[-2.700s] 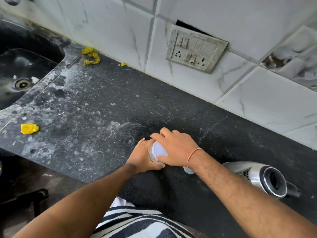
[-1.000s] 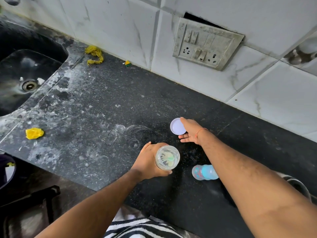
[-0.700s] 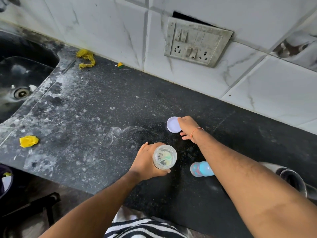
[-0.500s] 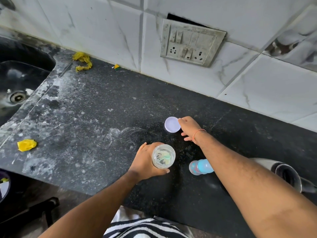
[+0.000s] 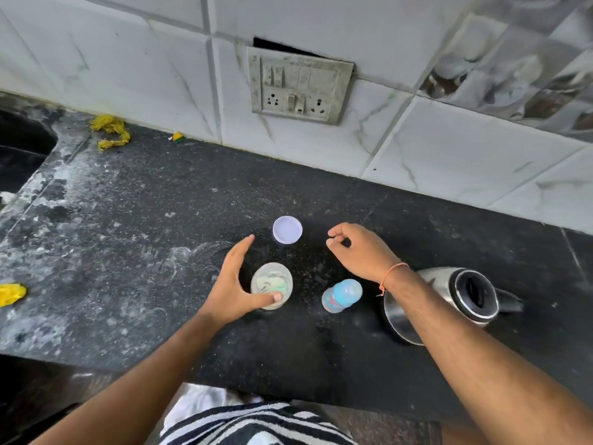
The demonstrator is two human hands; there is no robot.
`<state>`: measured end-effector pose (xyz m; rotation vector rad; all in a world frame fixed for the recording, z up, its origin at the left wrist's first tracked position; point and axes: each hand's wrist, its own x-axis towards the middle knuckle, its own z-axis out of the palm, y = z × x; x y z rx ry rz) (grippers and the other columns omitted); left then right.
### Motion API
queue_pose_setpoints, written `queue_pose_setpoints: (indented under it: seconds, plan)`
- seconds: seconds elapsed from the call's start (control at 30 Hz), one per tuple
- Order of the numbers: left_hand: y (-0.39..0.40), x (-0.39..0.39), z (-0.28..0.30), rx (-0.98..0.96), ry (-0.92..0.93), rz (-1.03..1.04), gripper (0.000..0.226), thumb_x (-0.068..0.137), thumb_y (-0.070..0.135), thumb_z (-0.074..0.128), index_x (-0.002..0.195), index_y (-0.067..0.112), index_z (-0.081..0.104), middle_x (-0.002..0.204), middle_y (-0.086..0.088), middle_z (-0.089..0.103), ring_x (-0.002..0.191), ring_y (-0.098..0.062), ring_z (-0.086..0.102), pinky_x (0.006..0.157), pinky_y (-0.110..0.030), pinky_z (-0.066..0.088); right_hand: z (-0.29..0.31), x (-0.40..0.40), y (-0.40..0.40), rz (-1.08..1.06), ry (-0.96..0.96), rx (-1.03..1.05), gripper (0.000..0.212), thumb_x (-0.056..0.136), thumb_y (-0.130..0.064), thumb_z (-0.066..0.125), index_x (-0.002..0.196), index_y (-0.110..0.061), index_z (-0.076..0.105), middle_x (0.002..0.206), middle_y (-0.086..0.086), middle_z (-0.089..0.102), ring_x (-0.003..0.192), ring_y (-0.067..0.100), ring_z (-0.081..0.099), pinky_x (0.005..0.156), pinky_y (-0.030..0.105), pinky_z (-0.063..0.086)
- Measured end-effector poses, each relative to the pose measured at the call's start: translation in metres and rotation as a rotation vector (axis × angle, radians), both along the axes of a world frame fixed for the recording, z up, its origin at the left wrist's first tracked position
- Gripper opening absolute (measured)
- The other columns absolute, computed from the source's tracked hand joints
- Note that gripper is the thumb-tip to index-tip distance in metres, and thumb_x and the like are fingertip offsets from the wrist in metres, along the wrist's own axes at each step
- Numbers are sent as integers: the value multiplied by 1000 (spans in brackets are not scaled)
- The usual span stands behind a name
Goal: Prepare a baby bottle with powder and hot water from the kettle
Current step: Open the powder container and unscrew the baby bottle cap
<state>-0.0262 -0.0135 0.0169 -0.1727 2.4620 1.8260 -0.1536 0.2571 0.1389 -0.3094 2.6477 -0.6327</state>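
Observation:
An open clear powder jar (image 5: 271, 284) stands on the black counter (image 5: 128, 252) with pale powder inside. My left hand (image 5: 232, 284) is beside its left side with fingers straight and spread; only the thumb touches the near rim. The jar's white lid (image 5: 287, 229) lies flat on the counter behind it. My right hand (image 5: 359, 248) hovers right of the lid, fingers loosely curled, holding nothing. A small baby bottle (image 5: 341, 295) with a blue cap stands right of the jar. The steel kettle (image 5: 471, 297) sits at the right with its top open, partly hidden by my right forearm.
A dark sink (image 5: 19, 149) lies at the far left. Yellow scraps (image 5: 110, 131) sit by the wall and another yellow scrap (image 5: 11, 293) lies near the left edge. A switch plate (image 5: 300, 86) is on the tiled wall. The counter's front edge runs just before my body.
My right hand lifted the lid off the jar, set it on the counter behind and let go, drawing back to the right. My left hand loosened its grip on the jar.

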Motion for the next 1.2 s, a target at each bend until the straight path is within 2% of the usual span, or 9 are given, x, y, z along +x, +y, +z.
queue_pose_setpoints:
  seconds: [0.2, 0.37, 0.5, 0.57, 0.63, 0.8, 0.97, 1.07, 1.2]
  plan:
    - [48, 13, 60, -414, 325, 122, 105, 71, 76, 84, 159, 28, 52, 176, 6, 32, 170, -25, 9, 135, -53, 14, 10, 29, 26, 72, 56, 144, 37, 106, -55, 55, 134, -33, 66, 124, -11, 64, 111, 14, 66, 95, 40, 56]
    - [118, 34, 83, -454, 491, 66, 75, 87, 45, 85, 152, 20, 57, 162, 5, 46, 146, -18, 47, 121, -32, 33, 13, 51, 36, 155, 119, 286, 54, 101, -72, 50, 138, -35, 61, 133, -8, 63, 120, 20, 67, 94, 43, 57]
    - [158, 54, 41, -127, 105, -44, 83, 93, 25, 81, 163, 21, 36, 168, 11, 27, 84, -11, 72, 82, -14, 52, 10, 64, 39, 218, 144, 405, 59, 98, -78, 47, 136, -34, 57, 132, -5, 63, 119, 27, 68, 90, 44, 56]
    - [168, 54, 15, -106, -56, -84, 89, 95, 26, 79, 167, 24, 27, 172, 12, 19, 71, -12, 72, 75, -14, 51, 7, 69, 41, 256, 152, 451, 58, 98, -78, 48, 132, -31, 56, 127, -2, 65, 115, 30, 69, 86, 42, 53]
    - [172, 44, 1, -86, -126, -107, 96, 93, 29, 81, 169, 25, 23, 172, 11, 21, 74, -12, 72, 75, -15, 53, 3, 71, 42, 295, 172, 480, 57, 98, -77, 48, 128, -28, 56, 122, 0, 67, 110, 31, 71, 80, 41, 49]
    - [179, 15, -11, -133, -148, -111, 87, 84, 61, 78, 160, 42, 40, 154, 20, 51, 130, -3, 62, 106, -37, 58, -5, 72, 44, 374, 225, 515, 57, 101, -77, 42, 119, -24, 52, 107, 4, 75, 94, 32, 74, 67, 39, 46]
    - [180, 5, -7, -254, -179, -124, 60, 89, 59, 70, 145, 42, 55, 139, 18, 62, 119, -6, 65, 93, -34, 56, -13, 76, 41, 426, 260, 512, 57, 104, -73, 43, 119, -19, 52, 104, 7, 76, 93, 35, 75, 64, 40, 45]
    - [180, 5, -10, -297, -174, -109, 59, 95, 48, 75, 149, 38, 56, 142, 18, 64, 120, -8, 65, 91, -33, 54, -14, 72, 44, 464, 259, 488, 53, 106, -68, 45, 121, -18, 53, 107, 9, 75, 97, 37, 74, 66, 40, 42]
    - [183, 5, -9, -294, -190, -122, 60, 93, 57, 66, 150, 46, 52, 141, 21, 66, 119, -10, 67, 85, -31, 50, -11, 67, 51, 505, 238, 470, 50, 107, -64, 47, 124, -18, 54, 112, 8, 74, 102, 37, 72, 69, 40, 43]
